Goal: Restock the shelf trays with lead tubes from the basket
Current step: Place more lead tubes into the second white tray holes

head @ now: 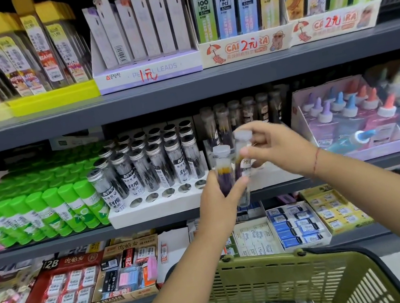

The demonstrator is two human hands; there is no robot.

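Green glue sticks, boxed erasers

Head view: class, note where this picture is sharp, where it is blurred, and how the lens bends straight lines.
Head view: the tray tubes mid-frame are sharpest; the glue sticks at left and dropper bottles at right are soft; the held tubes look slightly smeared; the shelf edge slopes and bows, a wide-lens effect.

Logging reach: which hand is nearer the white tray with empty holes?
Left. The left hand is at the right end of the tray; the right hand, holding a tube, is farther right and higher.
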